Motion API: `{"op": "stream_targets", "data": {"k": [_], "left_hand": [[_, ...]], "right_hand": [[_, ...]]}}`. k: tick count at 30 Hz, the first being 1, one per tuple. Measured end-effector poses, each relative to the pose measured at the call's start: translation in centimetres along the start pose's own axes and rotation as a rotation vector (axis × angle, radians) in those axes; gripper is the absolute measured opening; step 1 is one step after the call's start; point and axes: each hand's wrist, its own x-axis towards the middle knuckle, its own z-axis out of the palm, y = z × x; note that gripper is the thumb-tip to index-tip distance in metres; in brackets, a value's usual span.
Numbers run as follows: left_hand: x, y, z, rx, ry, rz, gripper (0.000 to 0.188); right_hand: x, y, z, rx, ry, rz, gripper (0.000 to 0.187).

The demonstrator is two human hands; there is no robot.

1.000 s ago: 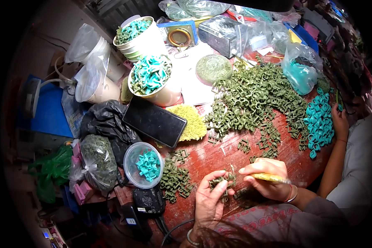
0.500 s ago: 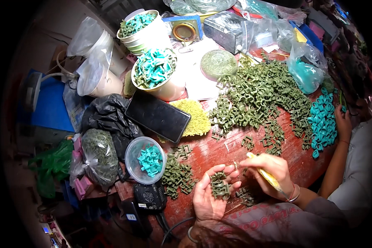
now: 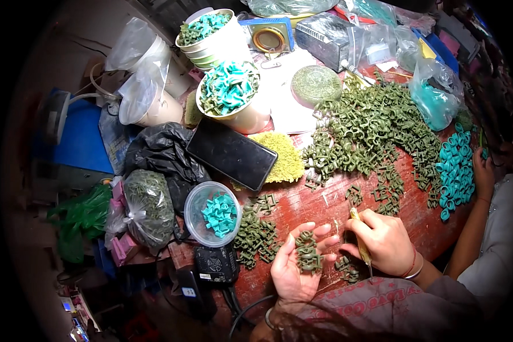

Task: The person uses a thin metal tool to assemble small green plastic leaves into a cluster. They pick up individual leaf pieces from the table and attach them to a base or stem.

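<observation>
My left hand (image 3: 290,279) is palm up with its fingers slightly curled. A cluster of small olive-green ring-like pieces (image 3: 308,253) lies across the palm and fingers. To its right, my right hand (image 3: 390,242) grips a slim yellow-handled tool (image 3: 363,245) with a thin dark tip pointing down towards me. That tool is apart from the pieces in my palm. On the red tabletop between the wrists sits a small heap of green pieces (image 3: 347,269), partly hidden by my sleeve. Another heap of green pieces (image 3: 255,239) lies left of my left hand.
A large green pile (image 3: 376,128) spreads beyond my hands, with turquoise rings (image 3: 456,171) at its right beside another person's hand (image 3: 483,174). To the left stand a clear tub (image 3: 190,226) of turquoise pieces, a black phone (image 3: 232,154) on a yellow sponge (image 3: 285,162), and filled cups (image 3: 249,119).
The whole view has shifted, so the table sits further right. The yellow tool has swung steeper in my right hand, its upper end away from my left fingers. My left hand still holds the green pieces.
</observation>
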Motion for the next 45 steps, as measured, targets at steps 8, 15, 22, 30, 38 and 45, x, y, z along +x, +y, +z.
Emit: {"op": "stream_targets", "data": {"k": [8,15,22,30,38,45], "left_hand": [[0.0,0.0,-0.1,-0.025,0.028,-0.023,0.042],[0.1,0.0,-0.4,-0.074,0.014,-0.028,0.041],[0.3,-0.4,0.2,-0.025,0.041,-0.004,0.041],[0.6,-0.3,-0.8,-0.13,-0.204,-0.111,0.048],[0.0,0.9,1.6,-0.43,-0.112,0.135,0.07],[-0.3,2.5,2.0,-0.912,-0.211,0.262,0.089]], "right_hand": [[0.3,0.0,0.0,0.043,0.029,-0.027,0.036],[0.0,0.4,1.0,-0.047,0.116,-0.045,0.035],[-0.1,0.1,0.1,0.437,0.42,-0.04,0.033],[0.7,0.1,0.3,0.455,0.354,-0.279,0.032],[0.3,0.3,1.0,0.435,0.53,-0.003,0.023],[0.1,0.2,1.8,0.648,0.661,0.222,0.015]]}}
